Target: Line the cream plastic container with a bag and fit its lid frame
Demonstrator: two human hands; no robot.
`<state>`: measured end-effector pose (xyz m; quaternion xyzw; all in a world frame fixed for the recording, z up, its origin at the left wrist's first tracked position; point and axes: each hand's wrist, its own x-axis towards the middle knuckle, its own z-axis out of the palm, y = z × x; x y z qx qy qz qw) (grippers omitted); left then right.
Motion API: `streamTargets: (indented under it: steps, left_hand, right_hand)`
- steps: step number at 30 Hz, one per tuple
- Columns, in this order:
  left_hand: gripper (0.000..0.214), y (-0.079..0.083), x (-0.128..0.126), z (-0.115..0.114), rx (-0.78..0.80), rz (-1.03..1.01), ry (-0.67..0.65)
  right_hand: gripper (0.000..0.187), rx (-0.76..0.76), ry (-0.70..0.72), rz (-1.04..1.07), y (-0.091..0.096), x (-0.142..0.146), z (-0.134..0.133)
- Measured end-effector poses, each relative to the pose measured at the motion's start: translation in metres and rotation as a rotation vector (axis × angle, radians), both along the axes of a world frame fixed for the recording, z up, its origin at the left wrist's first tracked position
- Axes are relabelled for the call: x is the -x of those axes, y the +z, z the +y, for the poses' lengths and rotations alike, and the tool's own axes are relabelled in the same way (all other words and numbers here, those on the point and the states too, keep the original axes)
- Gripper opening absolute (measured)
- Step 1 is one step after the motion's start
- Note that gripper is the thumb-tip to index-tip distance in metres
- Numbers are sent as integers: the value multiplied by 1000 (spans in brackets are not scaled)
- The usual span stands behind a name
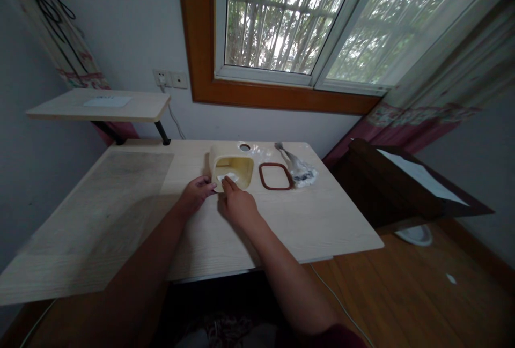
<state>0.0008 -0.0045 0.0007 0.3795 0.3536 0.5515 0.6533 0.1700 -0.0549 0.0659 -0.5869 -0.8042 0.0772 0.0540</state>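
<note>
- A white piece (227,178) is pinched by the fingertips of the right hand (238,204) — at the mouth of the cream container (231,161) on the desk (132,214).
- The container's rim is touched by the left hand (196,191), fingers gathered — a grip cannot be told.

Left hand (196,192) and right hand (238,206) bare; forearms uncovered. Dark red sleeve (341,337) on right upper arm, 5 o'clock. Patterned cloth (225,333) at 6 o'clock, too blurred to identify.

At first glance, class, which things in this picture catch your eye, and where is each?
The left hand and right hand meet at the mouth of a cream container lying on its side on the desk. Just right of it lie a brown ring and a crumpled plastic bag; a barred window fills the wall behind.
</note>
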Motion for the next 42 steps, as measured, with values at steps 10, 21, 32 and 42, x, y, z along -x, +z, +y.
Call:
streamTargets:
  steps: [10,21,32,42]
  left_hand:
    - [36,5,7,1,-8,-86,47]
    - [40,3,13,2,-32,-127,45]
    - [33,3,6,-4,-10,-125,182]
    - [30,0,12,0,-57,-169,162]
  right_hand:
    - [60,-18,34,-63,12,1,0]
    - [40,-100,49,-146,14,3,23]
    - [49,-83,91,-10,-6,26,29]
    - [52,-137,42,39,-5,1,15]
